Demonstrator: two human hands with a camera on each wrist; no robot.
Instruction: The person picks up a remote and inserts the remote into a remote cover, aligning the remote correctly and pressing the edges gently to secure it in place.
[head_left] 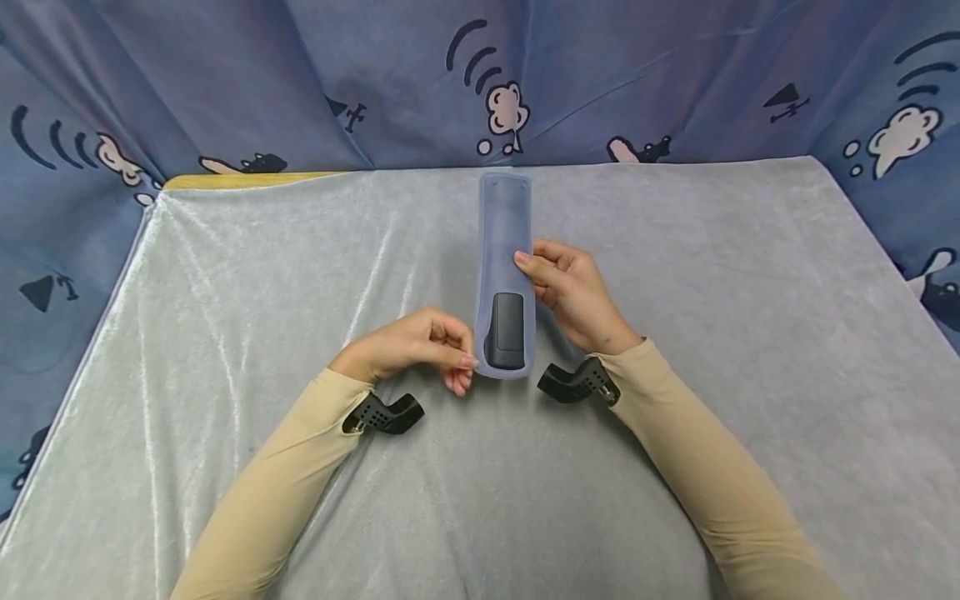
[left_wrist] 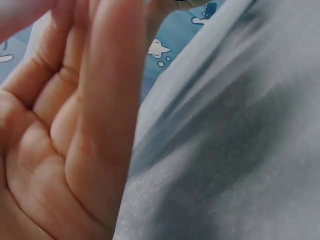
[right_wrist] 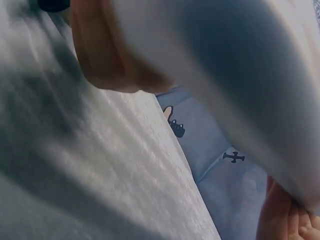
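A long, frosted bluish sleeve (head_left: 504, 237) with rounded corners is held up lengthwise over the table, in the middle of the head view. A dark grey oblong piece (head_left: 508, 325) with a rectangular panel shows at its near end. My right hand (head_left: 573, 292) grips the sleeve's right edge, thumb on the front face and fingers behind. At the lower left corner, my left hand (head_left: 420, 342) pinches the rim between thumb and finger. The left palm (left_wrist: 60, 150) fills the left side of its wrist view. In the right wrist view the sleeve (right_wrist: 165, 50) is blurred and close.
A grey plush cloth (head_left: 262, 275) covers the table, with a yellow strip (head_left: 247, 180) at its far left edge. Blue patterned curtains (head_left: 412, 83) stand behind and at both sides. Black camera mounts (head_left: 386, 414) sit at the wrists, below the beige sleeves of the arms.
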